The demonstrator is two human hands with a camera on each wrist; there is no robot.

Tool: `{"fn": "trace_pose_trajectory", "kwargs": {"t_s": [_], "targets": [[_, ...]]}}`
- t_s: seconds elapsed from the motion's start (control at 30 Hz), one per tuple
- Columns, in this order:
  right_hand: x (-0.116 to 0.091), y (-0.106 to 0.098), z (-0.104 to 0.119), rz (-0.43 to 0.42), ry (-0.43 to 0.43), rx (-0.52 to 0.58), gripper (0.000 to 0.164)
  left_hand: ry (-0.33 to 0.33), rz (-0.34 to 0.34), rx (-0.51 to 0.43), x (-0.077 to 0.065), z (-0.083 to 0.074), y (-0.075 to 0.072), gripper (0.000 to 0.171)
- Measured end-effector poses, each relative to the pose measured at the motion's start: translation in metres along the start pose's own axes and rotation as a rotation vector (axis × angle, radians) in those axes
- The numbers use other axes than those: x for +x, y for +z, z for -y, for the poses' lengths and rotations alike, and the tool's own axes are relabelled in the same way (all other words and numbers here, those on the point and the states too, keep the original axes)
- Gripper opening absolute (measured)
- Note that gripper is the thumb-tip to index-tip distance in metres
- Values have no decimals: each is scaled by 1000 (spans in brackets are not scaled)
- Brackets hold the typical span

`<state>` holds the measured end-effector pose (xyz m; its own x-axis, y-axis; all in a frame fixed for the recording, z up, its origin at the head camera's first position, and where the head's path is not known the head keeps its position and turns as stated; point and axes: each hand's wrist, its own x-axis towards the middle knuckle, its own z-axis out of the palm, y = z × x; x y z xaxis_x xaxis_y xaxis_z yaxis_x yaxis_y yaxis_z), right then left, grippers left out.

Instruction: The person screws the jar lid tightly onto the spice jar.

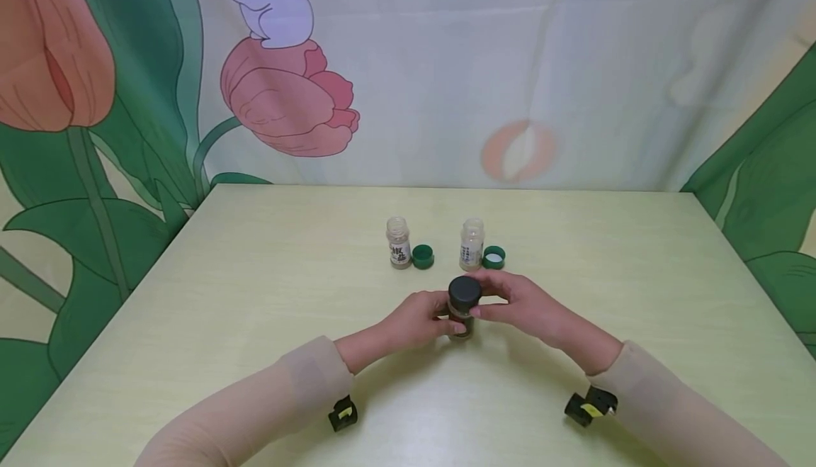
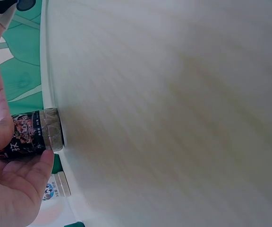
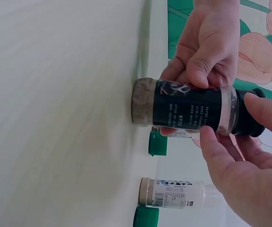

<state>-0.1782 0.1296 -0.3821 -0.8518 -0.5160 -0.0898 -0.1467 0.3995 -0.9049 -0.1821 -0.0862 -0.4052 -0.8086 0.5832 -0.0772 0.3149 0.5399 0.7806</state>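
Note:
A spice jar [image 1: 460, 325] with a black label and a black cap [image 1: 465, 291] stands upright on the table in front of me. My left hand [image 1: 417, 322] grips its body from the left, thumb across the label [image 2: 25, 135]. From the right, my right hand [image 1: 519, 304] holds the top, with its thumb on the cap [image 3: 249, 116] and other fingers about the neck. Brownish powder [image 3: 143, 101] shows at the jar's base. Behind the hands stand two clear uncapped jars, the left one [image 1: 399, 246] and the right one [image 1: 472, 247], each with a white label.
One green cap [image 1: 423, 256] lies beside the left clear jar, another green cap [image 1: 494, 258] beside the right one. The pale table [image 1: 255, 254] reaches back to a printed curtain [image 1: 414, 98] with flowers.

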Motion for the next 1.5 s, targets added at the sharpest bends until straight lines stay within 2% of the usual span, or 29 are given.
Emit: {"fn": "trace_pose_trajectory", "kwargs": {"t_s": [0.2, 0.47, 0.77, 1.07, 1.27, 1.5], "targets": [[0, 4, 1, -43, -3, -18, 53, -12, 6, -16, 0, -2, 0, 23], [-2, -1, 3, 19, -8, -5, 55, -17, 10, -18, 0, -2, 0, 23], [0, 2, 2, -19, -2, 8, 52, -30, 2, -29, 0, -1, 0, 22], [-3, -3, 0, 42, -39, -6, 52, -18, 13, 14, 0, 0, 1, 21], [-1, -2, -1, 4, 5, -1, 50, -12, 16, 37, 0, -1, 0, 22], [-2, -2, 0, 24, -22, -5, 53, -13, 20, 31, 0, -2, 1, 22]]}}
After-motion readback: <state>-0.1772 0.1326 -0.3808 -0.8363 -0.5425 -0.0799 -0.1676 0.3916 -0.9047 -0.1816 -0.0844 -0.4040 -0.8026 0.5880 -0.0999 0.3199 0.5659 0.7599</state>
